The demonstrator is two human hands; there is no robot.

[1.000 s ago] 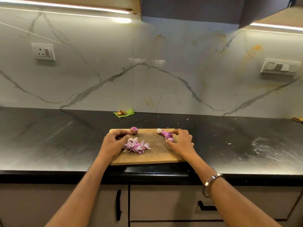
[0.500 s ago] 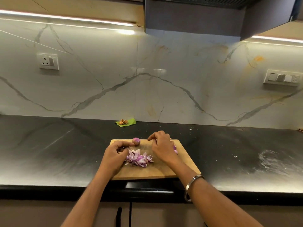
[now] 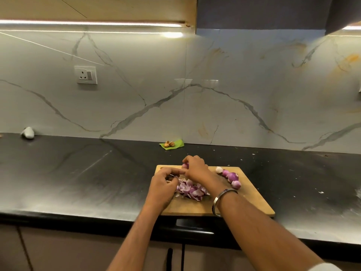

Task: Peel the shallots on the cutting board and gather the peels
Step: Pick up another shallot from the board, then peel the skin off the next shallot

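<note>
On the black counter [image 3: 82, 173] sits a wooden cutting board [image 3: 246, 204], and both of the person's hands are over its far left corner. Their right hand [image 3: 195, 167], a metal bangle [image 3: 221, 200] on the wrist, reaches across and curls its fingers round a small purple shallot [image 3: 185, 165] at the board's back edge. Their left hand [image 3: 162, 185] rests at the left edge with its fingers bent; something small seems to be pinched near the fingertips, though from where I stand I cannot tell what, or whether it grips anything. Just beside that hand lies a heap of pale purple peels [image 3: 191, 189]. Toward the right of the board, a short row of peeled shallots [image 3: 231, 178] lies apart from the heap. Against the marble backsplash, a green leaf [image 3: 175, 144] holds a few brown bits.
</note>
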